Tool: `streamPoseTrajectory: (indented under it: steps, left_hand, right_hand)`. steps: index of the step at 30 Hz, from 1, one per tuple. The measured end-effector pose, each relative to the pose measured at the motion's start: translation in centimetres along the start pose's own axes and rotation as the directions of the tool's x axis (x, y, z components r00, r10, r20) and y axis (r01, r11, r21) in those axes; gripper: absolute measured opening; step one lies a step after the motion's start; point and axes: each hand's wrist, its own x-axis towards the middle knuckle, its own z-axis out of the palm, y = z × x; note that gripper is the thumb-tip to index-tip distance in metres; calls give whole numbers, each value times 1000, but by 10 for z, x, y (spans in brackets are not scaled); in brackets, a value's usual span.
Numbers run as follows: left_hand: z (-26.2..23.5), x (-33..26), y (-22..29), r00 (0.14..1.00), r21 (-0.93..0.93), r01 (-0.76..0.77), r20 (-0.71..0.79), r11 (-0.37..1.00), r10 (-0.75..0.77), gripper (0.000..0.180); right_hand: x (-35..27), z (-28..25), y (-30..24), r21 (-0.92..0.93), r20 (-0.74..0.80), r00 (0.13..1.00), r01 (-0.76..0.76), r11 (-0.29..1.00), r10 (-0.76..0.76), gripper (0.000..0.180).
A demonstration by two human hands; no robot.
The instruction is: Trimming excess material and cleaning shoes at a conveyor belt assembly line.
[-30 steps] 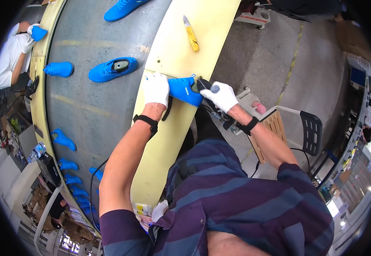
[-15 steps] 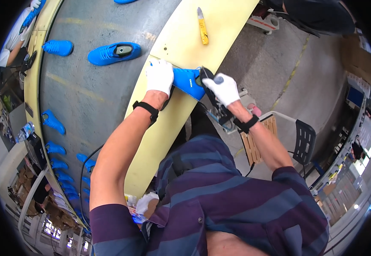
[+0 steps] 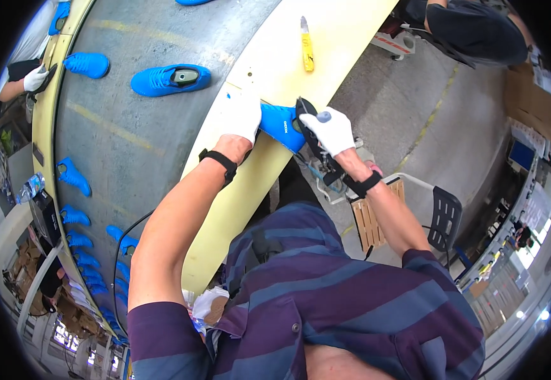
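Note:
My left hand (image 3: pixel 240 117), in a white glove, is closed over the toe end of a blue shoe (image 3: pixel 278 121), holding it at the yellow ledge's edge. The shoe lies on its side, its collar toward my right hand. In a white glove too, my right hand (image 3: pixel 332 132) grips a black handheld tool (image 3: pixel 309 121), whose upper end reaches the shoe's opening. The exact kind of this tool is not clear; my fingers cover part of it. A yellow-handled knife (image 3: pixel 307 49) lies on the ledge beyond both hands.
Left of the yellow ledge (image 3: pixel 209 253) runs a grey conveyor belt (image 3: pixel 130 136). It carries a blue shoe (image 3: pixel 171 80) and several more. Across the belt, another person's gloved hand (image 3: pixel 35 78) is at the far edge. A slatted chair (image 3: pixel 370 215) stands at my right.
The black tool's upper end now stands more upright beside the shoe's opening. My left hand keeps its hold. Across the belt, the other person's hand has come down to the edge.

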Motion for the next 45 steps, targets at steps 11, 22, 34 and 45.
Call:
streamPoseTrajectory:
  steps: [11,22,34,45]
  left_hand:
    - [3,-2,2,991,-112,49,-121,993,-63,19]
    - [15,0,-6,988,-84,-6,-156,996,-8,19]
    - [8,5,-11,995,-97,-15,-100,995,5,19]
    - [-3,-1,-4,957,302,-231,-100,925,272,16]
  right_hand:
    - [-25,5,24,70,-37,998,-45,997,48,44]
    - [-34,8,49,46,-65,997,43,998,-40,43]
    - [16,-26,15,146,-141,990,26,989,-6,43]
    - [-30,-6,22,53,21,999,-25,998,24,46]
